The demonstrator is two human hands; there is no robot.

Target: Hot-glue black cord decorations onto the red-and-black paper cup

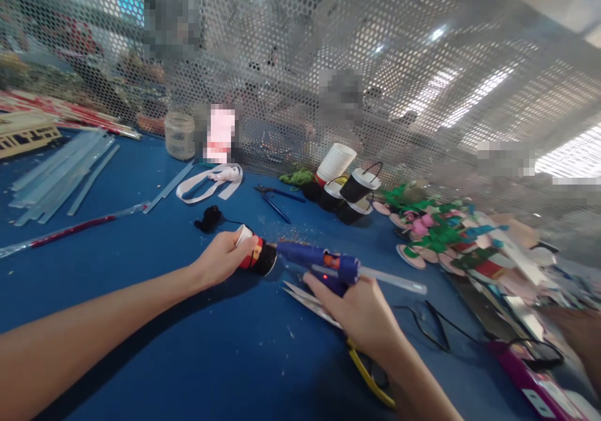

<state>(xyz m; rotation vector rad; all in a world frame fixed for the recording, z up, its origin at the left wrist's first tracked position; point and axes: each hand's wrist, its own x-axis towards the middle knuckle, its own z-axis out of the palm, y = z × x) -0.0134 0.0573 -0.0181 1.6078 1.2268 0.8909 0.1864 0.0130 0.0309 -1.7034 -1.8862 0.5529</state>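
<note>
While the left hand [224,257] grips a small cup [254,255] on its side, the right hand [361,311] clutches a glue gun [319,259]. Nozzle's touching the cup's black end, scissors [347,339] underneath.

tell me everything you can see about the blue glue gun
The glue gun has a blue plastic-looking body with an orange part near the middle. It lies almost level above the blue table, nozzle pointing left against the black end of a small cup held by the left hand. A clear glue stick juts from its rear. The right hand grips its handle.
</note>
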